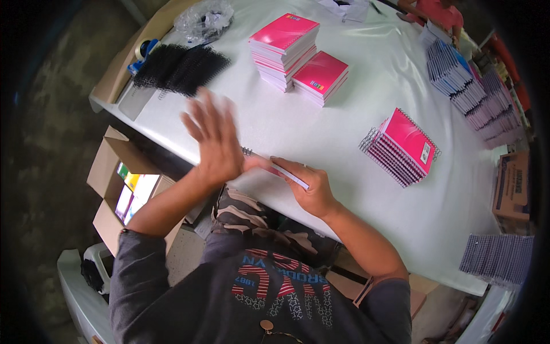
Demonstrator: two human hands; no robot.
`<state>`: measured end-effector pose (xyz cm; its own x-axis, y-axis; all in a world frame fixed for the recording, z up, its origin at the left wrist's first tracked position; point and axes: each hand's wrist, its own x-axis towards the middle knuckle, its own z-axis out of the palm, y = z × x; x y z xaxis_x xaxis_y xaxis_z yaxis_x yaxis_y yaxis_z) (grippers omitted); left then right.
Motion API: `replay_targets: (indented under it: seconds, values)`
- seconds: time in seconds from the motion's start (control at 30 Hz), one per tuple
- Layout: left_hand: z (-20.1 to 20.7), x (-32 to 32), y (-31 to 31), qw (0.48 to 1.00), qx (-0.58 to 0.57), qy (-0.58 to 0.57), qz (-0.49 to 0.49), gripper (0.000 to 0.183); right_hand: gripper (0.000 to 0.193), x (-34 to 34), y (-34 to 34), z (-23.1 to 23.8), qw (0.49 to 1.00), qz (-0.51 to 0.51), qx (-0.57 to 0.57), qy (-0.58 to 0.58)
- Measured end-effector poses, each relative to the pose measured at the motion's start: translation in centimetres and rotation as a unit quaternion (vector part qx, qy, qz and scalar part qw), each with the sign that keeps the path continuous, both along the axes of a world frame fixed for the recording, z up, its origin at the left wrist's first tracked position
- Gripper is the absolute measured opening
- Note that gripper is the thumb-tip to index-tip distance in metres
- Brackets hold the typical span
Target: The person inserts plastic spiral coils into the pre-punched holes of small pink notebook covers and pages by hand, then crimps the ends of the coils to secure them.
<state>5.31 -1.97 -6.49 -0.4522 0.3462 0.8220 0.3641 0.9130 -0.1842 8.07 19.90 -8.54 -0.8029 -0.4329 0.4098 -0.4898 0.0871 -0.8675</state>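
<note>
My right hand grips a thin notebook, seen nearly edge-on, over the near edge of the white-covered table. A bit of dark wire coil shows at the notebook's far left end. My left hand is raised at that end with its fingers spread and blurred by motion. The base of its palm is by the coil; whether it touches cannot be told. Ahead stand a tall stack of pink-covered books and a shorter one. To the right lies a pile of coil-bound pink notebooks.
Black wire coils lie at the far left by a blue tape dispenser and a clear plastic bag. An open carton stands left below the table. Bound notebook stacks line the right, near another person.
</note>
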Motion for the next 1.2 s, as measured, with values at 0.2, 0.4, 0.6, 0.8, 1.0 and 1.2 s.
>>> replay_targets:
  seconds: [0.2,0.4,0.6,0.8,1.0,1.2]
  values:
    - [-5.6,7.8,1.3,0.949,-0.128,-0.204,-0.201,0.102,0.038,-0.5,0.1,-0.3,1.000,-0.023,-0.019,0.000]
    - [-3.2,1.5,2.2,0.975,0.084,-0.198,-0.057,0.106,0.043,-0.1,0.1,0.4,0.996,0.022,0.017,0.091]
    - [-1.6,2.7,2.7,0.987,-0.001,-0.063,-0.147,0.111,0.039,-0.6,0.3,-0.4,0.997,-0.057,0.020,0.040]
    - [-6.6,6.7,4.0,0.908,0.019,-0.343,-0.240,0.111,0.044,-0.7,0.7,0.3,0.995,-0.074,0.007,0.061]
    - [0.7,0.8,5.3,0.992,0.064,-0.041,-0.105,0.107,0.060,-0.5,0.8,-0.6,0.998,0.013,0.033,0.045]
    - [-4.9,6.9,5.0,0.912,-0.057,-0.221,-0.342,0.104,0.062,-1.3,1.3,0.1,0.998,-0.049,-0.034,0.017]
